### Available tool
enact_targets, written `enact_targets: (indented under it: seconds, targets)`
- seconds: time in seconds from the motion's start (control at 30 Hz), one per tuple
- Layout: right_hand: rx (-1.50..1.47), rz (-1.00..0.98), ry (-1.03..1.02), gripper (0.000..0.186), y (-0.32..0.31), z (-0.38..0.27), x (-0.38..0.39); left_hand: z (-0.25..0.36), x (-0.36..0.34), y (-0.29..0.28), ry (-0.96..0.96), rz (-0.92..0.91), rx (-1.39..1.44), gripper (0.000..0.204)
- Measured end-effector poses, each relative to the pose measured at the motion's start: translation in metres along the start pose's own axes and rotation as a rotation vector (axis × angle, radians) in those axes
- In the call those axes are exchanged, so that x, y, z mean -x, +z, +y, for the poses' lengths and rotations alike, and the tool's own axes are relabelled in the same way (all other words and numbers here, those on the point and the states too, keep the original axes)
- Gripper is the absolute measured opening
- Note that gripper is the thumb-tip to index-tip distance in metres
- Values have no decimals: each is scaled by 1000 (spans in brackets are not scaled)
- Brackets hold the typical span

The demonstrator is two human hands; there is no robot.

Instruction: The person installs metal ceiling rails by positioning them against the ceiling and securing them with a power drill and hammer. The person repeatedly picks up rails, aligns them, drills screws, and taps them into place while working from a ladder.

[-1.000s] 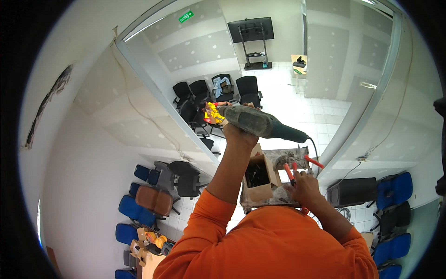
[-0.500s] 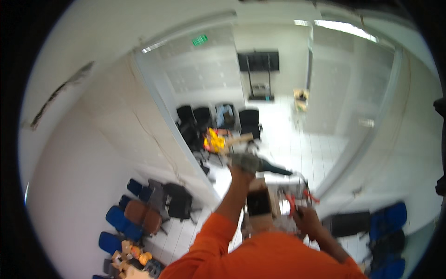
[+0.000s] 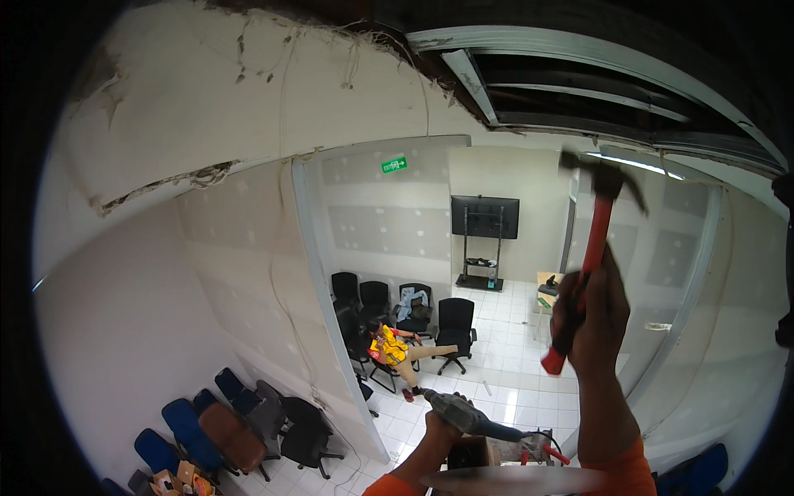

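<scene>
My right hand (image 3: 602,318), raised at the right, is closed round the red handle of a claw hammer (image 3: 597,223). The hammer's dark head points up, near the ceiling opening in the picture. Lower down, my left hand (image 3: 442,431) is wrapped round a long power tool (image 3: 473,417) with a grey body and a dark blue rear end; its exact kind is unclear. Just beneath that tool is a cardboard box (image 3: 494,452), partly hidden. Red-handled items (image 3: 556,455) lie beside the box.
Overhead is a ceiling opening (image 3: 579,91) with metal framing. Below, a person in a yellow vest (image 3: 389,345) sits among black chairs (image 3: 455,324). A screen on a stand (image 3: 485,218) stands farther back. Stacked chairs (image 3: 236,426) line the left wall.
My right hand has risen from beside the box and now holds the hammer up high. My left hand still grips the power tool. The view has tilted upward, showing more ceiling.
</scene>
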State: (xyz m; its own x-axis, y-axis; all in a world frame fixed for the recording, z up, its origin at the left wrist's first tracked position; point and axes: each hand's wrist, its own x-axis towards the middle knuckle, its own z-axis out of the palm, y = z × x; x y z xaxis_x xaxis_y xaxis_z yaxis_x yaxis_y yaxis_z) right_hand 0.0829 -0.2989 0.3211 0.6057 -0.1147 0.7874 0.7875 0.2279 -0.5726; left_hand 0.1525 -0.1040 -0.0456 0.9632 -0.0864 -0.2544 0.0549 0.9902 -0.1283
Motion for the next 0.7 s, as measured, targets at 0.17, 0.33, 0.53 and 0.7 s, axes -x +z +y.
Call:
enact_targets:
  seconds: [0.17, 0.33, 0.53, 0.7]
  targets:
    - [-99, -56, -196, 50, 34, -31, -55, 3, 6, -3, -18, 4, -58, 37]
    - [-450, 145, -288, 48, 58, -46, -78, -2, 13, 2, -18, 16, -73, 38]
    - [15, -229, -221, 51, 88, -32, -70, -6, 21, 12, -15, 25, -109, 37]
    - [-47, -93, -325, 53, 68, -34, -73, -8, 26, 13, 38, -18, -184, 33]
